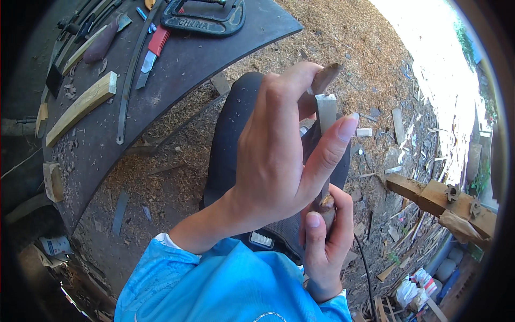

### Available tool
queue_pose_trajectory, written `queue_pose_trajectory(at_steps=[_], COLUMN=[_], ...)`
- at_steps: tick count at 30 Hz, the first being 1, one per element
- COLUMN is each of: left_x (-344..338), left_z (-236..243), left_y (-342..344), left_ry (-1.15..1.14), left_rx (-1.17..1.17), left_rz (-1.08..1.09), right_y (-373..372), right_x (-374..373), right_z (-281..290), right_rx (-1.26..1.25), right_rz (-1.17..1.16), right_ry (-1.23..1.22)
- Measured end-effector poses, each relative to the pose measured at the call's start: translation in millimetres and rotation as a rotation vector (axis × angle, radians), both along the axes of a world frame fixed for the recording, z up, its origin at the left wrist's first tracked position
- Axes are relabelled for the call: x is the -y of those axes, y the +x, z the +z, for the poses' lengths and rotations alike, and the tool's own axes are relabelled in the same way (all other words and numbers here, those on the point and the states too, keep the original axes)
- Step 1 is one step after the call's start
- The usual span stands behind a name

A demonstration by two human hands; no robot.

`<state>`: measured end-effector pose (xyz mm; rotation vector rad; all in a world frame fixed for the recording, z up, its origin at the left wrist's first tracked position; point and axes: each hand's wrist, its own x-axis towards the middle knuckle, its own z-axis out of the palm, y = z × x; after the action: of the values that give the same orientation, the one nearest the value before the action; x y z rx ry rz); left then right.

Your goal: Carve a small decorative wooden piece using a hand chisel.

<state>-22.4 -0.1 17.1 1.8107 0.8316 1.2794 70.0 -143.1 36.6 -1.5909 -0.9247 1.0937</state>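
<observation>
My right hand (328,236) wraps round the handle of a chisel (326,114), held upright above my lap with its flat, square-ended blade pointing away from me. A yellowish metal collar shows where blade meets handle. My left hand (273,142) is bent over the blade, the thumb stretched along its right side. From the curled left fingers sticks a small grey-brown flat piece (326,78), just beyond the blade's end; whether it is wood or stone I cannot tell. The other left fingers are mostly hidden behind the hand.
A dark table (177,70) at the left bears a black C-clamp (204,22), a red utility knife (155,45), a thin metal strip (129,86) and a wood block (83,107). A wooden beam (434,198) lies at right. Shavings and offcuts cover the ground.
</observation>
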Motion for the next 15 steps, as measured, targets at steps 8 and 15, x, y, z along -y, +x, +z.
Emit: queue_pose_trajectory(at_steps=[8,15], left_x=[4.2,8.1], left_z=[3.4,11.1], left_y=[11.3,3.9], left_ry=[0.038,-0.040], left_rx=[0.042,0.021], left_rz=[0.105,0.073], right_y=[-14.5,-5.3], right_x=[0.0,-9.4], right_z=[-21.6,-32.5], right_rx=[0.087,0.471], right_rz=[-0.106,-0.040], right_ry=[0.134,0.374])
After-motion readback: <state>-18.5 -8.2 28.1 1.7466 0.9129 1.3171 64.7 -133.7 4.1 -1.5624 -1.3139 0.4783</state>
